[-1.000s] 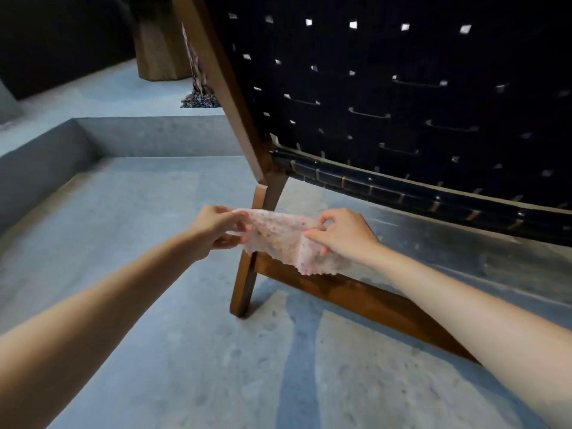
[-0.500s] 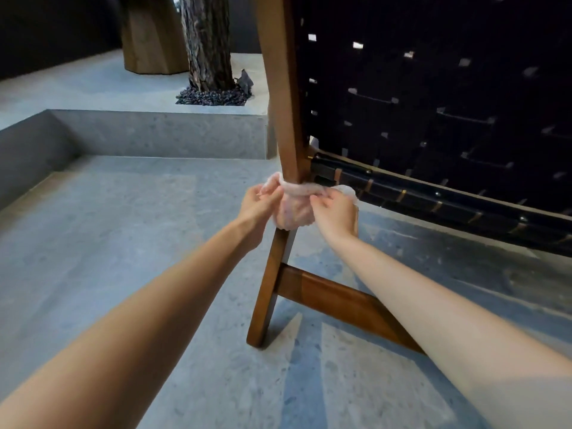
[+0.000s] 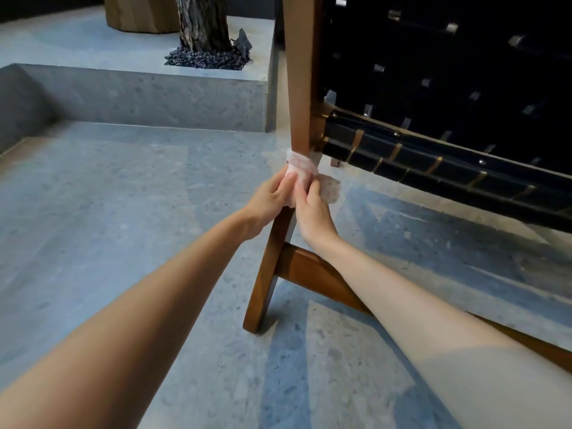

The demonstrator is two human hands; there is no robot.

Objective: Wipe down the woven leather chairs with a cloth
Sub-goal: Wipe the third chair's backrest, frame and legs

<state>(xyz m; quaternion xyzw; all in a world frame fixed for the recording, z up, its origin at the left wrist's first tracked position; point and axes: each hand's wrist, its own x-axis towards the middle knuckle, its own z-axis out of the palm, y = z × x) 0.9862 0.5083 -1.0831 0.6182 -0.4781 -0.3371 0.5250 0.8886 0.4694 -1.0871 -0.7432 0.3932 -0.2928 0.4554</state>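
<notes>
cloth (image 3: 301, 168) on chair leg (image 3: 267, 274)
On my feed left hand (image 3: 272, 196) and right hand (image 3: 312, 212) grip it around the leg, just below the woven seat (image 3: 433, 162), I think.

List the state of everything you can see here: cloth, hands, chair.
cloth, bunched and wrapped round the wooden post.
left hand, grips the cloth on the post.
right hand, grips the cloth from the other side.
woven leather chair, standing on the floor.
</notes>
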